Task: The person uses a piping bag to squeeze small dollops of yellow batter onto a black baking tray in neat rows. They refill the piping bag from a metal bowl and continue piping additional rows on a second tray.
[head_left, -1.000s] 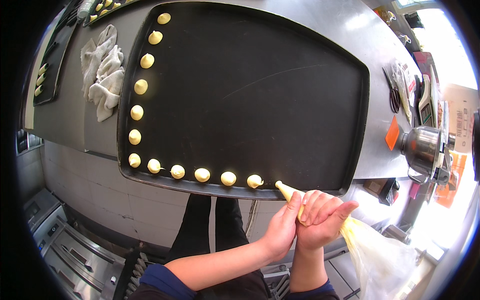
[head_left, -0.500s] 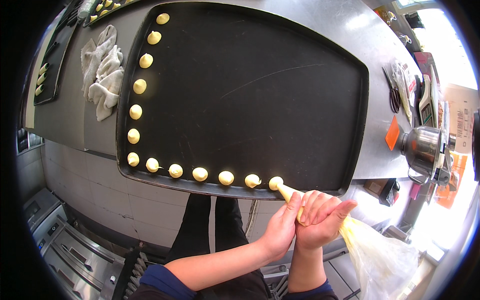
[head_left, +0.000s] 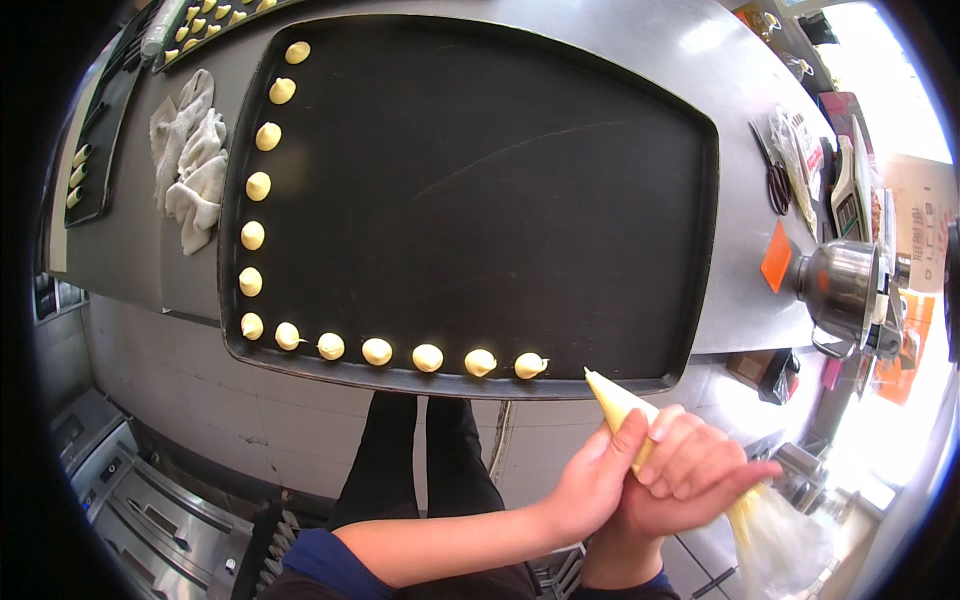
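Observation:
Both my hands are on a clear piping bag point(head_left: 621, 402) filled with pale yellow mixture. My right hand point(head_left: 690, 474) is wrapped round the bag, its thumb pointing out to the right, and the loose tail hangs below. My left hand point(head_left: 597, 472) grips the bag beside it, nearer the nozzle end. The tip is over the near right part of a large black baking tray point(head_left: 550, 210), a little right of the last piped mound point(head_left: 530, 366). Piped mounds form a column down the tray's left side and a row along its near edge, several with small peaks or tails.
Left of the tray lies a crumpled white cloth point(head_left: 192, 160). Another tray with piped pieces point(head_left: 215, 22) is at the far left, and a dark tray point(head_left: 100, 150) below it. On the right are scissors point(head_left: 776, 180), an orange scraper point(head_left: 776, 257) and a steel mixing bowl point(head_left: 840, 285).
The tip has left the last mound, now finished with a small tail, and both hands have shifted right and slightly down with the bag. The whole view has shifted slightly.

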